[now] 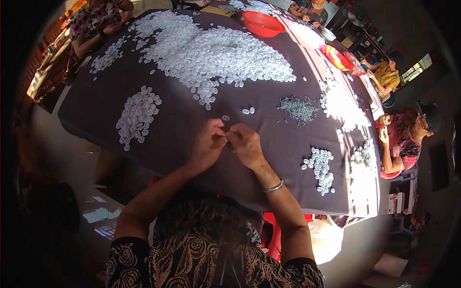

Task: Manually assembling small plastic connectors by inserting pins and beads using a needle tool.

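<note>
Close together over the near part of the cloth-covered table (192, 177), my left hand (210, 144) and my right hand (246, 144) have their fingertips pinched. Whatever small thing lies between the fingers is too hidden to name. A metal bangle (273, 186) circles my right wrist. Just beyond the fingertips lie a loose white oval piece (225, 117) and a pair of similar white pieces (248, 111). To the right is a heap of thin grey-green pin-like parts (298, 109). A smaller heap of white pieces (138, 115) sits left of my hands.
A large spread of white pieces (216, 55) covers the far middle, near a red basin (264, 24). More pieces (321, 168) lie at the right, beside a sunlit strip. A person (406, 139) works at the right edge; several others sit around the table.
</note>
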Demonstrator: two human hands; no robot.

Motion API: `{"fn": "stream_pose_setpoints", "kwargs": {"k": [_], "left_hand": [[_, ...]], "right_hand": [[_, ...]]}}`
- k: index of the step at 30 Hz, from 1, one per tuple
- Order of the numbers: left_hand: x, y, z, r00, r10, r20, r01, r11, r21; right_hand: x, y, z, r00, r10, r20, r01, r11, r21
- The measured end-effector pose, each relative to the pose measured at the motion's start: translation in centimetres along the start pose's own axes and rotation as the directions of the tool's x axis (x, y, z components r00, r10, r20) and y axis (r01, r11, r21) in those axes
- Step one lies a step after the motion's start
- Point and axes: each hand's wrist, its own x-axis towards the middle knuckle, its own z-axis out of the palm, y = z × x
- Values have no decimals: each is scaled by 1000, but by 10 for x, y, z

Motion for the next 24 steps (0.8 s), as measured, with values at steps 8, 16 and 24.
{"fn": "stream_pose_setpoints", "kwargs": {"k": [8,16,24], "left_hand": [[4,12,1,1000,18,22,-20,997,74],[7,6,0,998,-43,37,41,998,58],[6,0,-2,998,69,8,-70,992,109]], "right_hand": [[-4,0,-7,992,117,55,-122,988,99],[8,9,-33,991,74,-110,-43,965,258],[15,31,-61,976,-62,-207,65,998,8]]}}
